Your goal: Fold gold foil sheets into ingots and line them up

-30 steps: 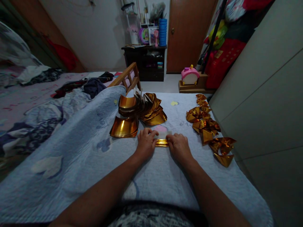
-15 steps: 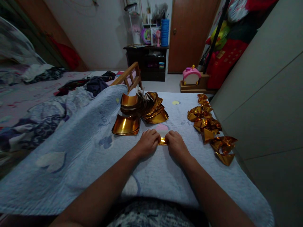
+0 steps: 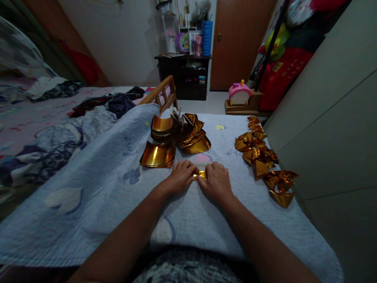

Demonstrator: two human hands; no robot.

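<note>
My left hand (image 3: 182, 177) and my right hand (image 3: 216, 180) lie close together on a pale blue quilt (image 3: 97, 188), fingers curled and pressed on a small folded gold foil sheet (image 3: 202, 174). Only a sliver of the foil shows between my fingertips. Just beyond my hands sits a fanned pile of flat gold foil sheets (image 3: 173, 139). To the right runs a row of folded gold foil pieces (image 3: 262, 155).
A beige cabinet wall (image 3: 332, 118) rises along the right edge of the quilt. A wooden bed rail (image 3: 160, 93) stands behind the foil pile. Crumpled bedding and clothes (image 3: 59, 129) cover the left. A dark shelf unit (image 3: 184, 74) and a brown door (image 3: 235, 39) are at the back.
My hands have drawn together toward the middle of the foil sheet, hiding most of the strip that showed between them a second ago.
</note>
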